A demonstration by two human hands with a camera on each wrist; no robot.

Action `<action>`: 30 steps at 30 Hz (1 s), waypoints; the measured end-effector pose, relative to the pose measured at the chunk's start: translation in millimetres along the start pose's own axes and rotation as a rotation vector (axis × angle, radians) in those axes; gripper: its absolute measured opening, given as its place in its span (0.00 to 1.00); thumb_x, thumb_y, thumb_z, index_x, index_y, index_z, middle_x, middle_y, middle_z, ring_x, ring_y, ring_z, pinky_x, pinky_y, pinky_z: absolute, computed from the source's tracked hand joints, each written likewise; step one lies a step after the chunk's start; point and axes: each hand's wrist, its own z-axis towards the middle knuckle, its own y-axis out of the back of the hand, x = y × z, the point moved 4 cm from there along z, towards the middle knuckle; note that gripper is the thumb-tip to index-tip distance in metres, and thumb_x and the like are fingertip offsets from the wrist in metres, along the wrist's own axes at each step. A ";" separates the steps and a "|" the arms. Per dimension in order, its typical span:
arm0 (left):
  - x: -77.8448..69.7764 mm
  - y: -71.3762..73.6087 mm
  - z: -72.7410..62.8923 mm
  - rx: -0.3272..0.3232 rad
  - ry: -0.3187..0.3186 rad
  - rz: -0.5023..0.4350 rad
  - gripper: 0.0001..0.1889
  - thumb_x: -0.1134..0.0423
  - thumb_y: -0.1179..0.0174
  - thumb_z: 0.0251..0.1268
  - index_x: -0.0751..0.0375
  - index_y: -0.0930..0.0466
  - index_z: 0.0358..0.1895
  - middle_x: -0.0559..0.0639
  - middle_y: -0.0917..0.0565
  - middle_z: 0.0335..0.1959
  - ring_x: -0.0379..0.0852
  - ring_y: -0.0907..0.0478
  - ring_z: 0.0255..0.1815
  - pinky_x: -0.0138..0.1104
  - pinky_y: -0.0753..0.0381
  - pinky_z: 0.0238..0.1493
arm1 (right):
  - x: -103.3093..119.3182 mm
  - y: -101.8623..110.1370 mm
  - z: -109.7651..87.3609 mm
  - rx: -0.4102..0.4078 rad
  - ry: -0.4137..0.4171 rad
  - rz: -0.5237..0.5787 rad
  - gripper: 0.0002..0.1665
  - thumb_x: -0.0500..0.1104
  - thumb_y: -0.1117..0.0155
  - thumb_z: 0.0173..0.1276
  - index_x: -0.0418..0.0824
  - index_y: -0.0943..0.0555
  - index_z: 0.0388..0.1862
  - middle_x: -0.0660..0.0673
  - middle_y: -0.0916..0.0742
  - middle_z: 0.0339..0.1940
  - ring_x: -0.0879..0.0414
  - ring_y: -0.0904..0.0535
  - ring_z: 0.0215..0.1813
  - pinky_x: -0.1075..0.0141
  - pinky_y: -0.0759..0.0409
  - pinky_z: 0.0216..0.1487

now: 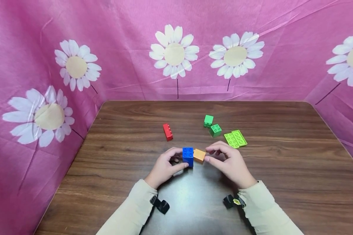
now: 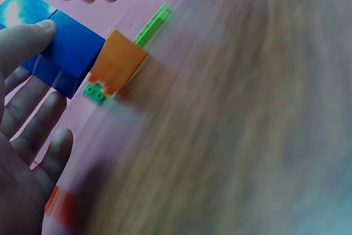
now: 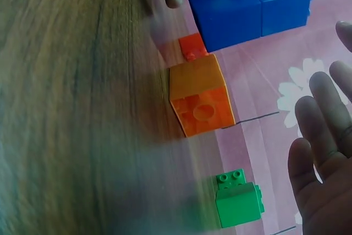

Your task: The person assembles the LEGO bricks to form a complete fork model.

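Two blue toy bricks [image 1: 188, 157], stacked upright with studs on top, are held by my left hand [image 1: 167, 165], thumb on the near side and fingers behind. The wrist views show the stack raised slightly off the table. Close to its right, an orange brick [image 1: 199, 156] lies on its side; its hollow underside [image 3: 204, 111] faces right in the right wrist view. My right hand [image 1: 230, 163] is beside the orange brick with fingers loosely bent and parted. In the right wrist view these fingers [image 3: 316, 122] hold nothing and stand apart from the brick.
Behind the hands lie a red brick [image 1: 167, 132] to the left and two green bricks [image 1: 208, 120] to the right. Two joined lime-green plates [image 1: 235, 139] lie beyond the right hand. A pink flowered cloth [image 1: 129, 65] hangs behind the brown wooden table [image 1: 120, 137].
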 end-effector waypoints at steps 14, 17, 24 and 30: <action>13.0 32.4 5.0 -0.122 0.036 0.059 0.20 0.68 0.27 0.58 0.61 0.18 0.55 0.52 0.15 0.45 0.51 0.18 0.45 0.43 0.17 0.49 | -9.6 12.2 -0.7 -0.108 -0.010 -0.043 0.14 0.35 0.23 0.60 0.40 0.14 0.45 0.50 0.12 0.39 0.57 0.20 0.40 0.70 0.20 0.42; 15.3 40.0 6.0 -0.144 0.044 0.062 0.20 0.68 0.27 0.58 0.60 0.18 0.55 0.52 0.15 0.44 0.51 0.18 0.45 0.44 0.18 0.49 | -11.7 14.7 -0.4 -0.125 -0.013 -0.051 0.14 0.34 0.23 0.59 0.41 0.13 0.45 0.49 0.13 0.39 0.57 0.20 0.39 0.71 0.20 0.41; 19.4 56.7 6.4 -0.203 0.049 0.063 0.20 0.67 0.27 0.58 0.60 0.18 0.54 0.55 0.13 0.43 0.53 0.17 0.45 0.45 0.17 0.49 | -15.6 22.4 1.3 -0.179 -0.006 -0.090 0.14 0.33 0.24 0.59 0.39 0.14 0.44 0.45 0.13 0.38 0.54 0.21 0.39 0.69 0.21 0.39; 23.5 71.0 5.7 -0.255 0.076 0.065 0.19 0.68 0.27 0.58 0.62 0.18 0.54 0.56 0.13 0.44 0.52 0.16 0.44 0.42 0.17 0.49 | -19.7 29.0 2.8 -0.215 -0.019 -0.084 0.14 0.33 0.24 0.59 0.38 0.13 0.45 0.41 0.13 0.40 0.55 0.21 0.43 0.69 0.19 0.41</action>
